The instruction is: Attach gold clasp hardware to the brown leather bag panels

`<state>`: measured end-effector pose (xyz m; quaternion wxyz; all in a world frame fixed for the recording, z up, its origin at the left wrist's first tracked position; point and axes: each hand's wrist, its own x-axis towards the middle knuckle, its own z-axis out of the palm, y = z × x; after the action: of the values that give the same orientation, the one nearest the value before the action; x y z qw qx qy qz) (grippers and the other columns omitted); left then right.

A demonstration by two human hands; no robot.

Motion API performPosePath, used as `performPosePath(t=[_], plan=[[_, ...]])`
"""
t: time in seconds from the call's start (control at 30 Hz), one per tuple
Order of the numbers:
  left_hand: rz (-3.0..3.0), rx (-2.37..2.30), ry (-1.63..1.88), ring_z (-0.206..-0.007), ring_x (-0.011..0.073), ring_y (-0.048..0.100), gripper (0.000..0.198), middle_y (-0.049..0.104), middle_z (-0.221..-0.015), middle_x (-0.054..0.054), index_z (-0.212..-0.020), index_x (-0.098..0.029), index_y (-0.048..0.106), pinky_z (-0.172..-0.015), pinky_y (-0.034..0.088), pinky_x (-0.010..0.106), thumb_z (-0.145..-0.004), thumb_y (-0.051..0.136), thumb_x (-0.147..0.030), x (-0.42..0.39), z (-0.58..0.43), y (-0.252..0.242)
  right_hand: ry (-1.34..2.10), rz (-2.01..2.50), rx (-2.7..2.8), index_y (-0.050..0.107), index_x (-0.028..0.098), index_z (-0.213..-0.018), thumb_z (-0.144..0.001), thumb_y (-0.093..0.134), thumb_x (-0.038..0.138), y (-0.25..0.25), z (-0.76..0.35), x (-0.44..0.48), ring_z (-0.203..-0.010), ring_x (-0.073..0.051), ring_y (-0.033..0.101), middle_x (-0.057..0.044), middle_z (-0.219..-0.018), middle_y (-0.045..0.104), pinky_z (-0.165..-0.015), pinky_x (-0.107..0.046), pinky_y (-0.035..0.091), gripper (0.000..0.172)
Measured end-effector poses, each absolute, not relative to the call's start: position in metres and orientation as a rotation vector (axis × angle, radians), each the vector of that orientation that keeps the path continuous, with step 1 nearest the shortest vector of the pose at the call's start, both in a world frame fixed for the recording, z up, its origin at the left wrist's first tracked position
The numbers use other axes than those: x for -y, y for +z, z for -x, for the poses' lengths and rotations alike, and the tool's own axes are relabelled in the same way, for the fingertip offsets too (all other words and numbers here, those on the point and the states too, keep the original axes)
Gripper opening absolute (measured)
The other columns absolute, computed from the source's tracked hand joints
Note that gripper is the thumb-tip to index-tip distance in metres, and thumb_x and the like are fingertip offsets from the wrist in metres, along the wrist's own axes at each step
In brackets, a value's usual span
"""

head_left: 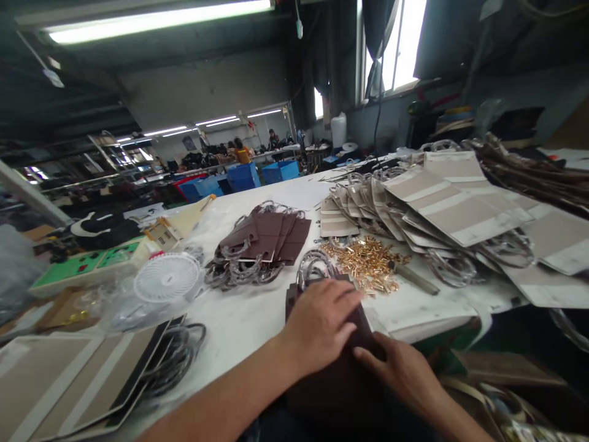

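Observation:
A dark brown bag panel (322, 393) stands tilted at the table's front edge, right before me. Looped handles (315, 267) in clear wrap rise at its far end. Across its upper part lies my left hand (317, 322), fingers reaching right and the thumb apart from them. My right hand (400, 368) grips the panel's right side, thumb on the near face and fingers partly hidden behind. Just beyond the hands is a spread heap of small gold-coloured metal pieces (368, 261). A dark stick-like tool (416, 279) lies at the heap's right.
Brown panels with wrapped handles (276, 236) are piled mid-table. Beige-backed panels (451, 202) fan out at right, more beige-backed panels (73, 374) at near left. A white round fan (168, 277) lies left. Blue bins (243, 176) and people stand far back.

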<state>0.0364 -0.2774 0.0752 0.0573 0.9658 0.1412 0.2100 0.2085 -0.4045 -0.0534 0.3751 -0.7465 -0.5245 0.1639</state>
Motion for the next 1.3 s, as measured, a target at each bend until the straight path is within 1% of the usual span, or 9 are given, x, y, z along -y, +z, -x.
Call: performPosePath(t=[0.1,0.2,0.33,0.47,0.63,0.87,1.0,1.17,1.3], plan=[[-2.438,-1.126,0.921,-0.128,0.0288,0.058,0.062,0.059,-0.143,0.01,-0.146,-0.028,0.051,-0.107,0.052,0.049,-0.087,0.072,-0.028,0.244,0.012,0.03,0.458,1.956,1.327,0.07,0.026,-0.077,-0.094,0.056,0.066,-0.056,-0.251,0.393,-0.063,-0.023,0.067,-0.001,-0.065,0.069,-0.061,-0.031,0.048,0.045],[-2.024,-1.39,0.903,-0.122,0.0314,0.062,0.067,0.06,-0.141,0.014,-0.147,-0.022,0.049,-0.096,0.056,0.048,-0.086,0.071,-0.043,0.233,0.04,-0.02,0.26,1.979,1.361,0.073,0.026,-0.1,-0.093,0.059,0.061,-0.068,-0.285,0.365,-0.071,-0.022,0.069,-0.003,-0.089,0.075,-0.068,-0.033,0.049,0.038],[-1.855,-1.38,0.872,-0.13,0.0315,0.058,0.066,0.062,-0.14,0.014,-0.143,-0.02,0.054,-0.111,0.047,0.05,-0.086,0.072,-0.048,0.24,0.04,-0.053,0.143,2.269,1.439,0.073,0.03,-0.106,-0.09,0.063,0.059,-0.086,-0.292,0.321,-0.081,-0.024,0.072,-0.003,-0.108,0.075,-0.063,-0.032,0.042,0.034],[-1.91,-1.413,0.993,-0.127,0.0318,0.059,0.064,0.061,-0.137,0.013,-0.142,-0.021,0.055,-0.107,0.05,0.05,-0.085,0.073,-0.044,0.24,0.03,-0.053,0.065,2.405,1.496,0.071,0.031,-0.097,-0.096,0.055,0.058,-0.088,-0.285,0.307,-0.081,-0.025,0.071,-0.002,-0.104,0.074,-0.059,-0.031,0.036,0.031],[-2.111,-1.355,1.042,-0.123,0.0286,0.059,0.057,0.062,-0.131,0.011,-0.141,-0.024,0.055,-0.105,0.051,0.047,-0.088,0.073,-0.034,0.232,0.025,-0.045,0.114,2.206,1.574,0.072,0.029,-0.095,-0.096,0.054,0.052,-0.089,-0.292,0.314,-0.083,-0.024,0.071,-0.003,-0.1,0.075,-0.063,-0.033,0.043,0.029],[-2.063,-1.366,0.976,-0.101,0.023,0.063,0.029,0.065,-0.109,0.004,-0.11,-0.026,0.071,-0.091,0.052,0.038,-0.083,0.079,-0.027,0.228,0.019,-0.034,0.486,1.721,1.137,0.069,0.022,-0.082,-0.081,0.074,0.057,-0.059,-0.266,0.328,-0.092,-0.026,0.073,-0.01,-0.107,0.077,-0.076,-0.034,0.057,0.035],[-1.965,-1.38,0.962,-0.094,0.0214,0.061,0.022,0.062,-0.102,0.002,-0.095,-0.023,0.067,-0.085,0.048,0.035,-0.078,0.081,-0.023,0.23,0.017,-0.027,0.399,1.609,1.372,0.068,0.024,-0.085,-0.089,0.072,0.042,-0.029,-0.215,0.33,-0.079,-0.021,0.068,-0.004,-0.087,0.072,-0.068,-0.031,0.052,0.019],[-1.742,-1.297,1.03,-0.081,0.017,0.055,0.021,0.058,-0.085,-0.003,-0.08,-0.022,0.056,-0.078,0.042,0.03,-0.078,0.076,-0.022,0.241,0.018,-0.022,0.305,1.55,1.72,0.065,0.025,-0.092,-0.097,0.062,0.027,-0.032,-0.169,0.321,-0.079,-0.019,0.067,-0.002,-0.092,0.068,-0.07,-0.03,0.051,0.007],[-1.432,-1.236,1.113,-0.076,0.0158,0.051,0.024,0.056,-0.077,-0.004,-0.079,-0.022,0.051,-0.076,0.041,0.028,-0.086,0.071,-0.034,0.255,0.018,-0.028,0.205,1.631,1.83,0.066,0.026,-0.099,-0.099,0.061,0.032,-0.039,-0.16,0.321,-0.078,-0.019,0.068,-0.003,-0.098,0.068,-0.068,-0.03,0.051,0.008]])
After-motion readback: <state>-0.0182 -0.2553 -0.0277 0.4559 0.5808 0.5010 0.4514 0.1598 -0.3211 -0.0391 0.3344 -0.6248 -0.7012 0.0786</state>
